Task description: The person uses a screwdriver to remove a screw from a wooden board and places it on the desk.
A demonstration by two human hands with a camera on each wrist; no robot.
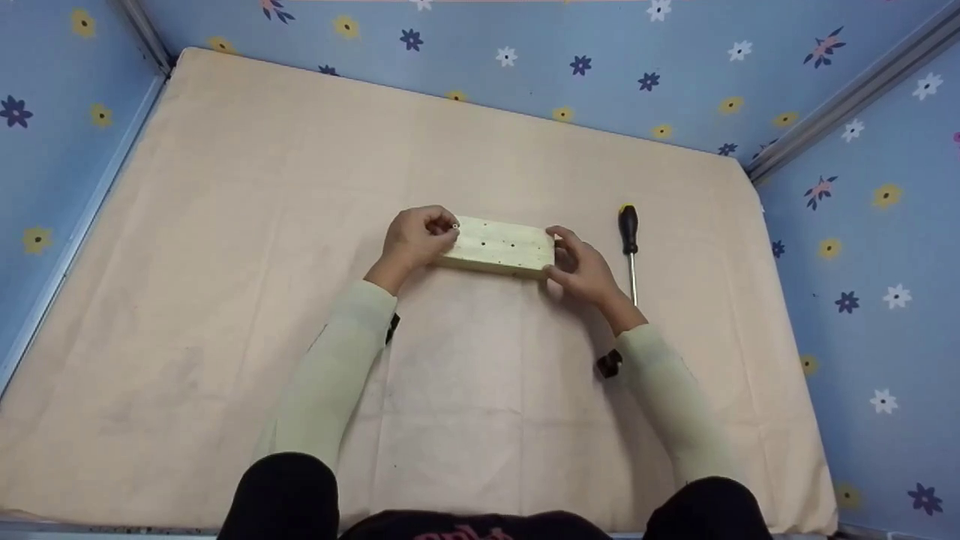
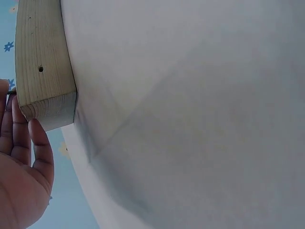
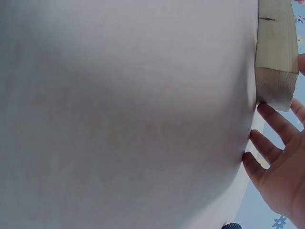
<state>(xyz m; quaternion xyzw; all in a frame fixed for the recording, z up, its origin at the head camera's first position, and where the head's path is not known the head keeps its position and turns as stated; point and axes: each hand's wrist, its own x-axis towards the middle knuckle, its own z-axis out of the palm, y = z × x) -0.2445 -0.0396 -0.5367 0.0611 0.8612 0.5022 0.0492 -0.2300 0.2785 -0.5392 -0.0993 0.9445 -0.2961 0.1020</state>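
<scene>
A pale wooden block (image 1: 499, 244) with several small holes in its top lies on the cloth between both hands. At its left end, my left hand (image 1: 420, 238) pinches a tiny screw (image 1: 455, 226) upright against the top face. Only a bit of the thin dark screw (image 2: 12, 92) shows in the left wrist view. My right hand (image 1: 586, 271) grips the block's right end, thumb on the near corner and index finger on the far one. In the right wrist view its other fingers (image 3: 267, 145) spread beside the block's end, their tips at the cloth.
A screwdriver (image 1: 628, 229) with a black and yellow handle lies right of the right hand, its shaft partly behind the forearm. Beige cloth (image 1: 225, 300) covers the table. Blue flowered panels (image 1: 480, 45) stand at the back and both sides.
</scene>
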